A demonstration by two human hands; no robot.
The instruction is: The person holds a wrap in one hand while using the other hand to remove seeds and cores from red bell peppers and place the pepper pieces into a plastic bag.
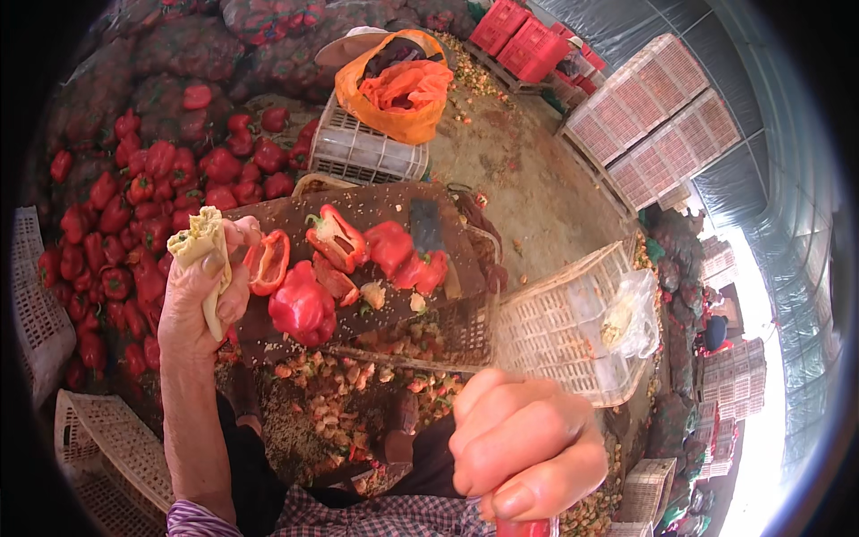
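My left hand [215, 282] grips a rolled flatbread wrap [201, 252] with a ragged, bitten top. It hovers over the left end of a dark cutting board [282, 218]. Close to the camera, my right hand [527, 443] is curled around a red object [527, 528], mostly cut off by the lower edge. On the board sit a whole red bell pepper [303, 305], a hollow pepper half [270, 262], an opened half with seeds [335, 236] and other pepper pieces [389, 247]. A cleaver [425, 225] lies at the right, partly covered by pepper.
Loose red peppers [161, 194] are heaped at left below filled net sacks [181, 57]. Scraps [335, 403] litter the floor by my feet. A plastic crate [557, 335] with a clear bag [631, 315] stands at right; an orange bag [392, 87] rests on another. Stacked crates [654, 121] stand behind.
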